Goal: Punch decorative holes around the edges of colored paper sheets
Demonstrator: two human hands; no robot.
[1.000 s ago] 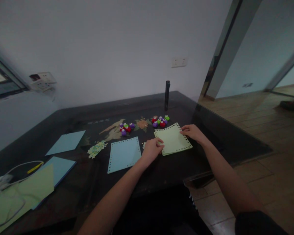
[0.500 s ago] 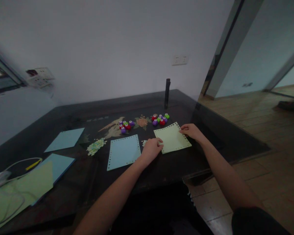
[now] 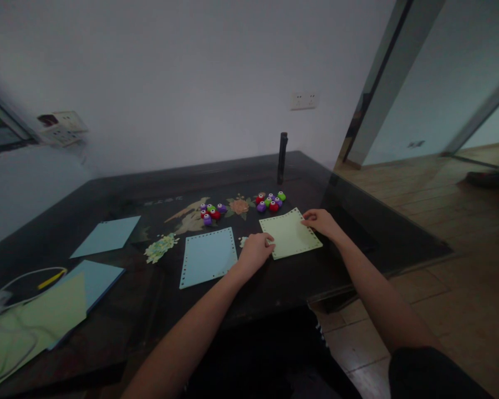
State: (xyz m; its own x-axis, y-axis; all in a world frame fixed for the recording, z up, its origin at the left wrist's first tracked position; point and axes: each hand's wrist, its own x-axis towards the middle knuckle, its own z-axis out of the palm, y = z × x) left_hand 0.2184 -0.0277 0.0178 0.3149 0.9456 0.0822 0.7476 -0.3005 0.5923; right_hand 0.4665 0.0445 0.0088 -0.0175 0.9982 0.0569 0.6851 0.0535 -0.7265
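A pale yellow-green sheet of paper (image 3: 290, 235), with small holes punched along its edges, lies on the dark table in front of me. My left hand (image 3: 255, 250) is closed at its left edge, fingers curled against the paper. On the opposite side, my right hand (image 3: 319, 221) pinches the right edge between thumb and fingers. A light blue sheet (image 3: 208, 256) with similar edge holes lies just left of my left hand, partly behind my wrist. Behind the sheets sit two clusters of small red, purple and green pieces with eye-like tops, the right cluster (image 3: 270, 203) and the left cluster (image 3: 210, 213).
A black cylinder (image 3: 281, 158) stands upright near the table's back edge. At left lie another blue sheet (image 3: 106, 236), a stack with yellow-green paper (image 3: 66, 302) on blue, a white cable and a yellow strip (image 3: 50, 279). The wall bounds the table behind.
The view has shifted very slightly. Both hands keep their places at the sides of the yellow-green sheet, which lies almost as before.
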